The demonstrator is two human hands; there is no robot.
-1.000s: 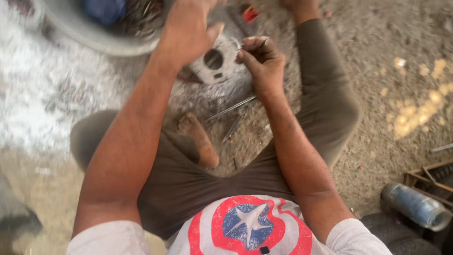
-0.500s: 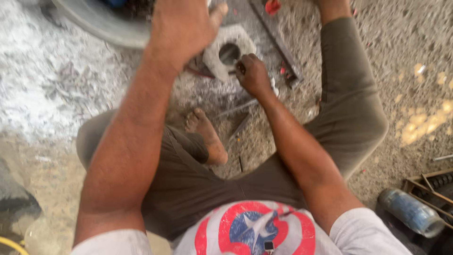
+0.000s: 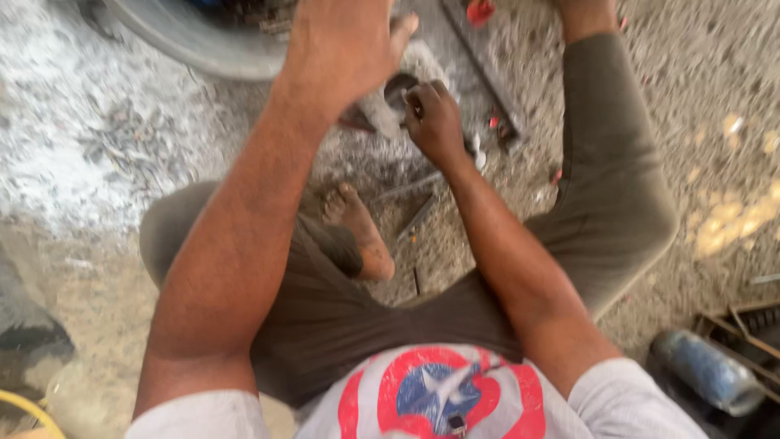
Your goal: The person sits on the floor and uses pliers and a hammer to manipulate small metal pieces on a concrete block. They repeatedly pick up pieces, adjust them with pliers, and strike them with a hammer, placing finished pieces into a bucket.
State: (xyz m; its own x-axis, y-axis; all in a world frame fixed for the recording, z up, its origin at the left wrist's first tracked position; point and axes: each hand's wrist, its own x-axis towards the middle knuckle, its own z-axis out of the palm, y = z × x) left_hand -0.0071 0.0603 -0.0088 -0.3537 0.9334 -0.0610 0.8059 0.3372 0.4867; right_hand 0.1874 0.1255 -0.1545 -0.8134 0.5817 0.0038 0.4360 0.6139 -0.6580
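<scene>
grey metal part (image 3: 388, 104) with round hole, left hand (image 3: 345, 45) pressing it, right hand (image 3: 435, 122) clenched beside

The person sits low with both knees spread wide and one bare foot (image 3: 357, 232) tucked in between the legs. Both arms reach forward. The left hand (image 3: 345, 49) is stretched farthest, back up, fingers spread a little. The right hand (image 3: 435, 122) is closer, curled into a loose fist, knuckles up.
</scene>
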